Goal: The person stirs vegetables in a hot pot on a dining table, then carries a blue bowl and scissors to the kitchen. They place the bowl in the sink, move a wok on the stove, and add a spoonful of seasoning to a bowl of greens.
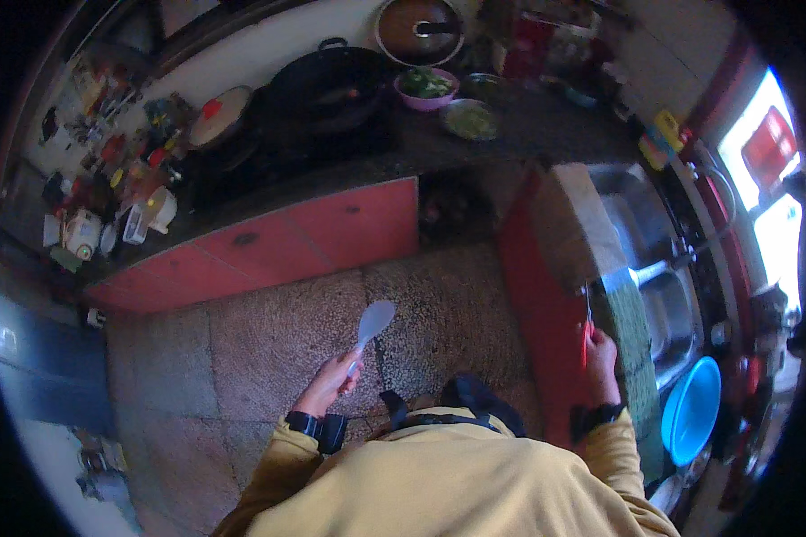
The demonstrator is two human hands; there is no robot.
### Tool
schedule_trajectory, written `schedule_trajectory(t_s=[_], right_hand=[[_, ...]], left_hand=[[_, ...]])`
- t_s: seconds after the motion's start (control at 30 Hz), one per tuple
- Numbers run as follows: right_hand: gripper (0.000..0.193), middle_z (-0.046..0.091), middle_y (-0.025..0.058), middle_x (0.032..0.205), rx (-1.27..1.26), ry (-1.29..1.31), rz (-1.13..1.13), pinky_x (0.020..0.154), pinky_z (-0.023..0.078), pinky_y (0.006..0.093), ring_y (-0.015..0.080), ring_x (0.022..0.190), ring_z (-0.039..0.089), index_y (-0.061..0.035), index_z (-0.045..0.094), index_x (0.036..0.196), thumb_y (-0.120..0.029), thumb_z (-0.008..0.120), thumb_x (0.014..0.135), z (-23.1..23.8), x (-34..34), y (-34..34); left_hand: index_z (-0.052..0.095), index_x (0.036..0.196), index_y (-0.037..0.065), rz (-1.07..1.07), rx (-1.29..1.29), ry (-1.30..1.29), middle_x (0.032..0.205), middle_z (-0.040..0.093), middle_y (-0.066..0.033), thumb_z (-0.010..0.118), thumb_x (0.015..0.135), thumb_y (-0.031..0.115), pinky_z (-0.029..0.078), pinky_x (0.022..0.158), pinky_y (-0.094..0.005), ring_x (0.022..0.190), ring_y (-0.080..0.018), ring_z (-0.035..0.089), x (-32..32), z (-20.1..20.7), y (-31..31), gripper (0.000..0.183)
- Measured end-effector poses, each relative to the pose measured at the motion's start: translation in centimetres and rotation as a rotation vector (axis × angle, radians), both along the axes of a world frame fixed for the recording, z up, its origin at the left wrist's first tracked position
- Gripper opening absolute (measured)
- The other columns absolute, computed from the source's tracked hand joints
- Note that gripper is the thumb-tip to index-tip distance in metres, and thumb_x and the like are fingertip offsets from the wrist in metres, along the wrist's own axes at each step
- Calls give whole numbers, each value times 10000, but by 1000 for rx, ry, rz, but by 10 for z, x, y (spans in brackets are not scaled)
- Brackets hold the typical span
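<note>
My left hand (336, 376) is closed round the handle of a pale, translucent rice paddle (377, 319), whose broad blade points up and away over the floor. My right hand (602, 356) grips a slim red-handled tool (587, 338) with a short metal end that points away from me. Its exact kind is too small to make out. This hand is beside the sink counter, next to a green surface (631, 345).
A double metal sink (640, 210) with a faucet lies to the right, near a blue basin (692, 412). Along the far counter are a black wok (327, 85), a pink bowl of greens (426, 100) and a bowl (470, 121). Red cabinet doors (278, 242) border the tiled floor.
</note>
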State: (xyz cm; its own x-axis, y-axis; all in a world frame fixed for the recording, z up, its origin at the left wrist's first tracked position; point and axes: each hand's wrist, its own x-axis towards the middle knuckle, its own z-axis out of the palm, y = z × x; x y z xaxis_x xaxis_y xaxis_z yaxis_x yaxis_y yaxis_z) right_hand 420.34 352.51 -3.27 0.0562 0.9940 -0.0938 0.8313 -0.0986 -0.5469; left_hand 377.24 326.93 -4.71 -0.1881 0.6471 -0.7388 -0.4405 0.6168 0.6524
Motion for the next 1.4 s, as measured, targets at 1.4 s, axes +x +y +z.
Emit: schedule_trajectory(t_s=[1.4], right_hand=[[297,616,66,891,376,212,528,663,470,352,189,821,591,-111,596,990,-314,411,876,-102,-408,217]], left_hand=[[540,1023,53,974,-66,33,574,442,11,464,876,319,324,407,-246,446,-92,403,-196,-6,-84,313]])
